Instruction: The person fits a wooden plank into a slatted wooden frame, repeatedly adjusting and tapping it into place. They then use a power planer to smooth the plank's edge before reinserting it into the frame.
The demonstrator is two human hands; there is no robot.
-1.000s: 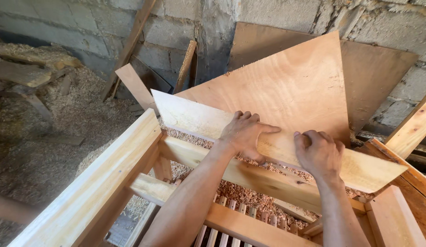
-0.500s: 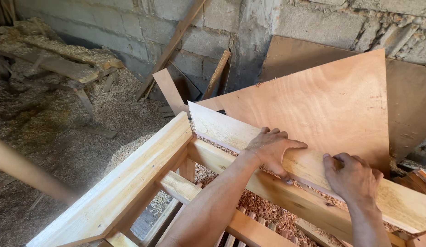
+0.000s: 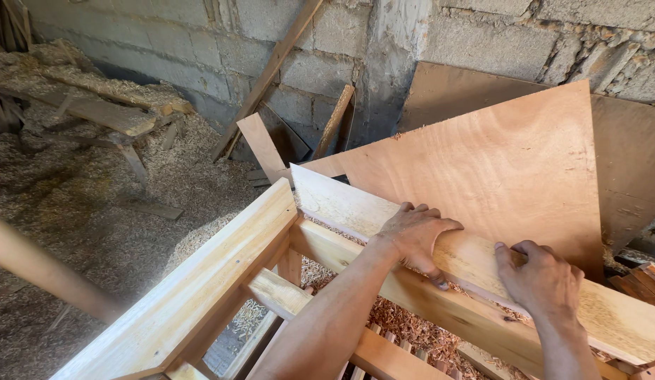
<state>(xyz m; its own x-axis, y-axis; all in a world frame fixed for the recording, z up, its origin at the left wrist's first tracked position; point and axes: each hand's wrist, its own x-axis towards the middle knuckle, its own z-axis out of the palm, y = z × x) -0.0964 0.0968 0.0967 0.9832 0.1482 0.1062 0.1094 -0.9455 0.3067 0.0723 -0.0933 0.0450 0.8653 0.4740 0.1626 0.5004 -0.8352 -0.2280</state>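
My left hand [image 3: 416, 236] lies palm down on a pale wooden plank [image 3: 327, 200], thumb hooked over its near edge. My right hand [image 3: 542, 280] presses on the same plank further right, fingers curled over its top. The plank rests at a slant on the back rail of a light wooden frame [image 3: 201, 281]. A large plywood sheet [image 3: 496, 162] leans just behind the plank.
A grey block wall [image 3: 482, 35] stands behind, with loose boards [image 3: 271, 70] leaning on it. Wood shavings [image 3: 130, 211] cover the floor at left, where a rough bench [image 3: 95, 112] sits. A round pole [image 3: 39, 271] crosses the lower left. Shavings lie inside the frame.
The view has shifted so the frame and plank sit lower and further right. Both hands stay on the plank in much the same grip.
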